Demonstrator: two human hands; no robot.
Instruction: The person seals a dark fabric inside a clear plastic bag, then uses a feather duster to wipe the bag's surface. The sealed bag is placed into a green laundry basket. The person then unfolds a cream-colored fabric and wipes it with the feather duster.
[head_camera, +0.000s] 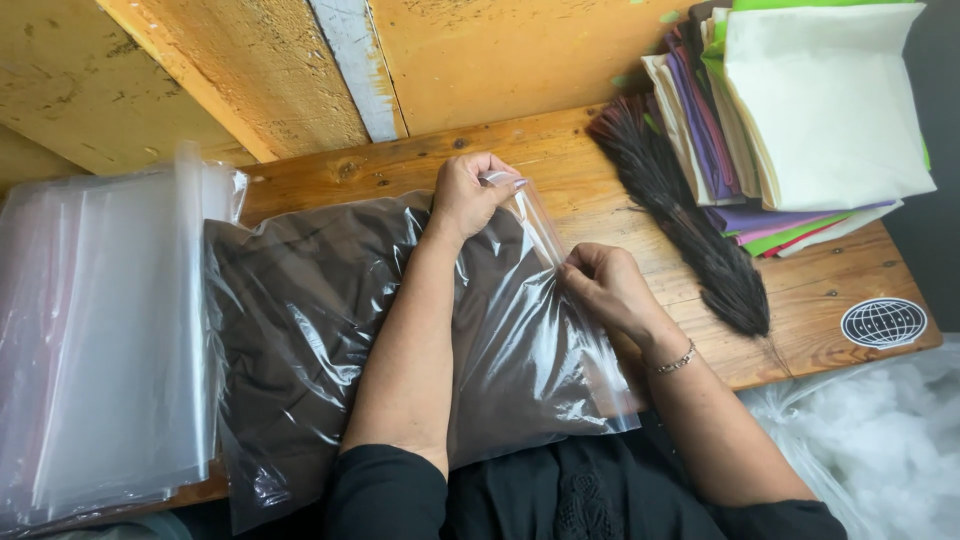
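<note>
Clear plastic bag (520, 340) w/ dark brown fabric (310, 300)

Bare wood (830, 290) — beside brush (690, 220)

light: soft, even daylight | shadows: faint | glare: sheen on clear plastic bag (520, 340) | focus: sharp | edges: slight wide-angle bend
</note>
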